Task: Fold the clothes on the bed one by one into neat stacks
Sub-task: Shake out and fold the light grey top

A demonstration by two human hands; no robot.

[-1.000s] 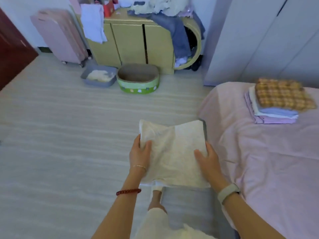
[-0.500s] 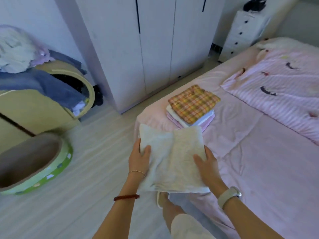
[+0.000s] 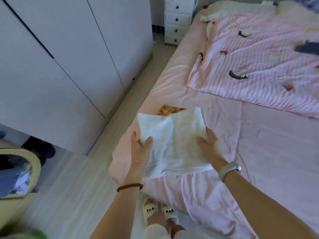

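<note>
I see both hands at frame centre gripping a folded white garment (image 3: 174,140): left hand (image 3: 140,147) and right hand (image 3: 209,147) with thumbs on top, fingers hidden beneath, above the plaid-topped stack (image 3: 170,109) on the bed (image 3: 269,152).

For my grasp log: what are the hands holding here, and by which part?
Both hold the folded white garment by its side edges: the left hand grips the left edge, thumb on top; the right hand grips the right edge.

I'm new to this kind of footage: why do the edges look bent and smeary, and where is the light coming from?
Head view: the wide lens bows the wardrobe lines; motion blur smears the basket at the left edge; soft daylight, no glare; the folded white garment in both hands stays fairly sharp.
</note>
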